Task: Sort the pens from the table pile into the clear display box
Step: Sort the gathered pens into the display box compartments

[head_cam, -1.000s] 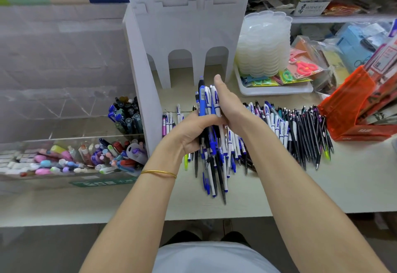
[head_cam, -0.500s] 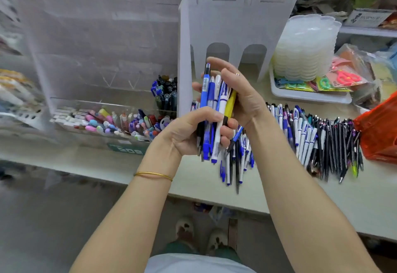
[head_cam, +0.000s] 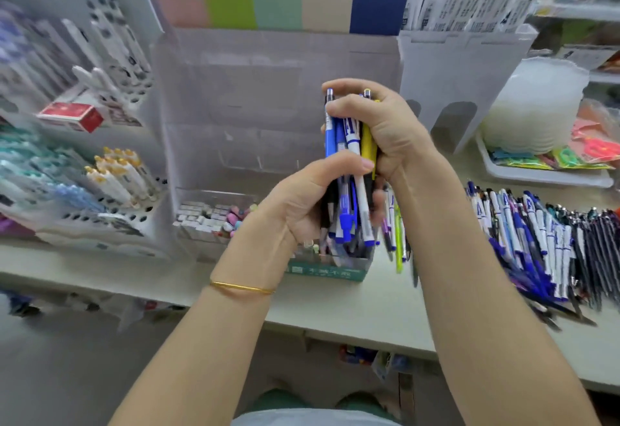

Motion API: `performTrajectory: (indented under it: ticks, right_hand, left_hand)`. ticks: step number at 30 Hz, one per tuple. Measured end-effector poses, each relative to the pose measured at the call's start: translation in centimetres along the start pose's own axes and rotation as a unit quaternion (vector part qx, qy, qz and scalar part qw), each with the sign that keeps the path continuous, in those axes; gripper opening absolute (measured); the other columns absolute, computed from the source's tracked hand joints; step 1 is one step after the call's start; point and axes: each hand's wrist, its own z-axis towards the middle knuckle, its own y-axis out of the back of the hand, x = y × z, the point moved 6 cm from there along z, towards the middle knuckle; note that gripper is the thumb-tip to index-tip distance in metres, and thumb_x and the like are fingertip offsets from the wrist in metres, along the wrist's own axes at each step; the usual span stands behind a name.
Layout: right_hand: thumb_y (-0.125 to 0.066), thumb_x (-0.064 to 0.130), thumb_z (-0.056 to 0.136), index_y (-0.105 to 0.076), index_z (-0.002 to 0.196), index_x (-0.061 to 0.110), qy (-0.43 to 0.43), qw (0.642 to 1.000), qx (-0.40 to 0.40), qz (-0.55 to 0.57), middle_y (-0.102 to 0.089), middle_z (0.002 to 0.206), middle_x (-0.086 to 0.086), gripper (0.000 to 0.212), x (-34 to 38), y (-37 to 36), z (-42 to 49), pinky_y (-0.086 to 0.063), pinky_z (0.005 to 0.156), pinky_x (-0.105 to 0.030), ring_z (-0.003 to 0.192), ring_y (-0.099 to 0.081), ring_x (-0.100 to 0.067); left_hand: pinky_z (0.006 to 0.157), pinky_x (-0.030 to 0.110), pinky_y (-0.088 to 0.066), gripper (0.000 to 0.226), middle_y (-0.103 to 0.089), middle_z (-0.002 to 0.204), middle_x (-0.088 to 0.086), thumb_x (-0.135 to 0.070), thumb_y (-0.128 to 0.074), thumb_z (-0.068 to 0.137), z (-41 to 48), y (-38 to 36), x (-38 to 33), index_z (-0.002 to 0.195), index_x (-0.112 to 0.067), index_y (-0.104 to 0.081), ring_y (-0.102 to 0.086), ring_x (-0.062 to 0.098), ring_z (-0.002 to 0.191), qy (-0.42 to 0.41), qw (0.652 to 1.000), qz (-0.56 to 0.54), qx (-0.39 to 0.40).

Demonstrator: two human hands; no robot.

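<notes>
A bundle of pens (head_cam: 350, 157), blue, white and one yellow, stands upright between both hands, in front of the clear display box (head_cam: 268, 117). My left hand (head_cam: 302, 204) grips the lower half of the bundle, thumb across the front. My right hand (head_cam: 382, 127) curls over the pens' top ends and holds them from the right. The pen pile (head_cam: 536, 241) lies spread on the table (head_cam: 352, 301) to the right, with a few loose pens (head_cam: 397, 238) just below my right wrist.
The box's lower tray (head_cam: 214, 221) holds erasers and small coloured items behind a green label (head_cam: 325, 271). White racks of pens (head_cam: 110, 174) stand at the left. A white divider stand (head_cam: 466, 66), stacked plastic lids (head_cam: 533, 110) and a tray (head_cam: 543, 174) sit at the right.
The view has swung left, so the clear box is now behind my hands. My right hand has closed over the tops of the pens, squaring the bundle. The yellow pen now stands upright.
</notes>
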Motion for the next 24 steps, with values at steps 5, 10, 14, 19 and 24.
performTrajectory:
  ticks: [5, 10, 14, 19, 24]
  right_hand:
    - [-0.064, -0.009, 0.077, -0.068, 0.081, 0.009, 0.030, 0.994, -0.094, -0.046, -0.063, 0.066, -0.006, 0.019, -0.2, -3.8, 2.3, -0.057, 0.059, -0.031, 0.058, -0.061, -0.021]
    - [-0.067, -0.004, 0.075, -0.069, 0.086, 0.010, 0.027, 0.981, -0.153, -0.115, -0.064, 0.068, -0.004, 0.018, 0.6, -5.2, 3.9, -0.056, 0.058, -0.028, 0.057, -0.061, -0.015]
    - [-0.071, 0.001, 0.078, -0.068, 0.093, 0.006, 0.043, 0.982, -0.141, -0.120, -0.065, 0.072, -0.005, 0.016, 1.5, -5.5, 5.2, -0.057, 0.064, -0.028, 0.061, -0.063, -0.013]
    - [-0.049, 0.050, 0.094, -0.061, 0.117, 0.015, -0.022, 0.998, -0.061, -0.009, -0.067, 0.102, -0.007, 0.043, 2.1, -4.5, 6.8, -0.052, 0.085, -0.041, 0.090, -0.063, -0.023]
    - [-0.038, 0.028, 0.103, -0.059, 0.105, 0.012, 0.062, 0.985, -0.103, -0.120, -0.067, 0.098, -0.008, 0.026, 3.9, -2.4, 5.5, -0.055, 0.078, -0.033, 0.087, -0.067, -0.019]
  left_hand:
    - [0.066, 0.041, -0.059, 0.018, -0.067, 0.076, 0.015, -0.008, -0.067, 0.073, -0.8, 4.0, -4.5, 0.090, -0.006, -0.063, -0.067, 0.025, 0.065, -0.045, 0.988, 0.145, -0.019]
    - [0.058, 0.033, -0.059, 0.005, -0.070, 0.079, 0.016, 0.000, -0.065, 0.086, -0.8, 5.4, -7.5, 0.089, -0.004, -0.065, -0.070, 0.023, 0.065, -0.083, 0.975, 0.208, -0.011]
    - [0.058, 0.036, -0.056, 0.008, -0.063, 0.069, 0.014, 0.002, -0.062, 0.086, 0.3, 5.5, -8.6, 0.084, -0.006, -0.061, -0.061, 0.026, 0.060, -0.111, 0.971, 0.212, 0.003]
    - [0.052, 0.030, -0.049, 0.017, -0.055, 0.066, 0.007, -0.006, -0.059, 0.078, 1.9, 5.9, -9.0, 0.092, -0.007, -0.050, -0.053, 0.020, 0.056, -0.167, 0.972, 0.161, 0.019]
    - [0.057, 0.029, -0.051, 0.019, -0.058, 0.069, 0.004, -0.005, -0.060, 0.078, 1.9, 6.4, -9.9, 0.095, -0.009, -0.052, -0.056, 0.017, 0.060, -0.236, 0.960, 0.148, -0.017]
